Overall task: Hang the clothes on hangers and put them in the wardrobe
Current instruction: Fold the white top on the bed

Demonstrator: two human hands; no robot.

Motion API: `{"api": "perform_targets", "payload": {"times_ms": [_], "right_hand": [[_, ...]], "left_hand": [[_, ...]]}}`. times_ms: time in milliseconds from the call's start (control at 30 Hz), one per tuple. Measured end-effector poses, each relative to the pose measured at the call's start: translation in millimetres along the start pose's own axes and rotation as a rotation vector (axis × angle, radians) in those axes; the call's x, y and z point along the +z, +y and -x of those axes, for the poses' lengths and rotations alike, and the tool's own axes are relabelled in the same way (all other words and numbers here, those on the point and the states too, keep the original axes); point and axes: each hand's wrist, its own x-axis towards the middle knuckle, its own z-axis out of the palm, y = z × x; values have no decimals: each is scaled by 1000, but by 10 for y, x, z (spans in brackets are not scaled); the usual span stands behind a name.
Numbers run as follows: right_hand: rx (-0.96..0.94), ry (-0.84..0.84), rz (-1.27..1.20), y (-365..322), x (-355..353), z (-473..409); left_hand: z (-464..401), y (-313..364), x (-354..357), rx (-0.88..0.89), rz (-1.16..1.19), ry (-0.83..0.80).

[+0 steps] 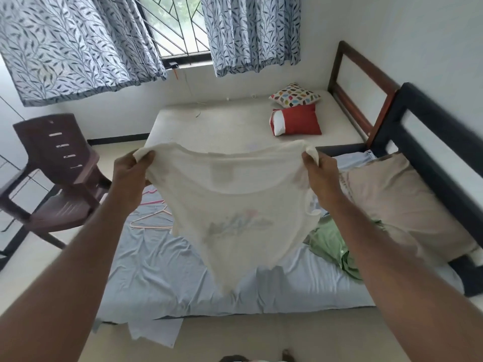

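I hold a cream-white T-shirt (235,205) spread out in the air above the near bed, its faint print showing through the cloth. My left hand (132,168) grips its left shoulder and my right hand (320,171) grips its right shoulder. Pink hangers (151,218) lie on the pale blue sheet (162,270) behind the shirt's left side, partly hidden by it. A green shirt (332,244) lies crumpled on the sheet to the right. No wardrobe is in view.
A brown plastic chair (57,173) stands left of the bed. A beige pillow (392,205) lies at the dark headboard (428,142) on the right. A second bed (235,121) beyond carries a red pillow (298,120) and a patterned cushion (295,95). Curtains (78,43) flank the window.
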Motion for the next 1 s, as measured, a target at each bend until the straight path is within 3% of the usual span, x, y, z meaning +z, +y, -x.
{"api": "perform_targets", "payload": {"times_ms": [367,667,800,1000], "right_hand": [[28,87,67,-158,226,978],[338,-201,-212,-448,158,1765],[359,-326,-270,-777,85,1777],[358,-276,-195,-835,296,1406]], "left_hand": [[436,-233,-834,-48,-36,-106],[669,-53,-1673,-290,-17,-473],[477,126,-1838,-293,25,-486],[-20,-62,-1780,-316,-48,-470]]}}
